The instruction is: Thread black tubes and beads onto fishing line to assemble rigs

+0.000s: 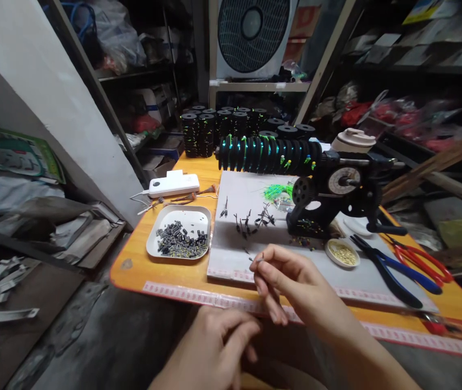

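My right hand [285, 276] is over the front of the grey board [231, 260], its thumb and forefinger pinching a small thin dark piece [260, 260]. My left hand [214, 346] is lower and nearer me, in front of the table edge, with its fingers curled together; whatever may be inside them is hidden. Beyond the right hand, several small black parts with thin stems [247, 223] lie loose on the board. A white square tray [151, 246] to the left holds many small dark and yellowish pieces. Right of my right hand stands a round dish [343, 264] of tiny gold-coloured bits.
A hand-cranked machine [336, 189] carries a long ribbed black roller [269, 154] wound with green strands. Blue-handled pliers [393, 271] and red-handled pliers [421, 260] lie to the right. Black spools [198, 132], a white power bank [174, 184] and a box fan [253, 32] are farther back.
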Demonstrator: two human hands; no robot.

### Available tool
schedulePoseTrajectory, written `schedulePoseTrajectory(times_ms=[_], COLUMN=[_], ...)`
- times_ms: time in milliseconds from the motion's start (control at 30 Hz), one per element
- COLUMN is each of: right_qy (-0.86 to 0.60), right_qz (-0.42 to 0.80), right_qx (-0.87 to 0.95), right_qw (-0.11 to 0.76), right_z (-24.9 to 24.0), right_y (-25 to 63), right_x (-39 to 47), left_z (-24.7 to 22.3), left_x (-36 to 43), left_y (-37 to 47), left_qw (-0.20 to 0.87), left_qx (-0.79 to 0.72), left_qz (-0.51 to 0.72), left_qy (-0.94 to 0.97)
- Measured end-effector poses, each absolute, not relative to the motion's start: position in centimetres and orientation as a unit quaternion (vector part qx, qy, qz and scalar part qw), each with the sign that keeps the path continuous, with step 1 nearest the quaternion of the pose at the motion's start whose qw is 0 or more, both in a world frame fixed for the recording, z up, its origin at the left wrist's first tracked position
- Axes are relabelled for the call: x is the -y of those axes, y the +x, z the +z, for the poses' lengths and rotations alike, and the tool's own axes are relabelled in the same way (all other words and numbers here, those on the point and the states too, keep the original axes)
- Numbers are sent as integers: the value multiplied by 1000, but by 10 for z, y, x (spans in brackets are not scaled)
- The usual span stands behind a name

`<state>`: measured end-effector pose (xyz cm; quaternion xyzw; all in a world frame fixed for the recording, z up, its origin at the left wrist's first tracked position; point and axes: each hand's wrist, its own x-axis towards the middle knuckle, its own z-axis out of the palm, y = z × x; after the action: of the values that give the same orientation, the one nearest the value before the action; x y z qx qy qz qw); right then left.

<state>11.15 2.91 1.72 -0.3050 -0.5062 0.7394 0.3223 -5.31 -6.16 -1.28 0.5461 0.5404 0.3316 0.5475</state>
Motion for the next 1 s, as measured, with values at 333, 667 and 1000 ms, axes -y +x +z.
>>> schedulePoseTrajectory(times_ms=[333,667,1000], right_qy=[-395,-442,-315], right_qz=[471,206,44], right_qx=[728,804,839], right_qw=[304,341,441], right_z=[5,-11,0], right_y=[122,126,119], right_x=[-45,-55,-15], left_z=[43,27,-3], left_x=[-99,-61,53], left_y=[-87,-78,-60], left_qw=[306,300,643], left_qx=[-583,-470,-445], left_qz=[505,619,547], left_qy=[558,554,299])
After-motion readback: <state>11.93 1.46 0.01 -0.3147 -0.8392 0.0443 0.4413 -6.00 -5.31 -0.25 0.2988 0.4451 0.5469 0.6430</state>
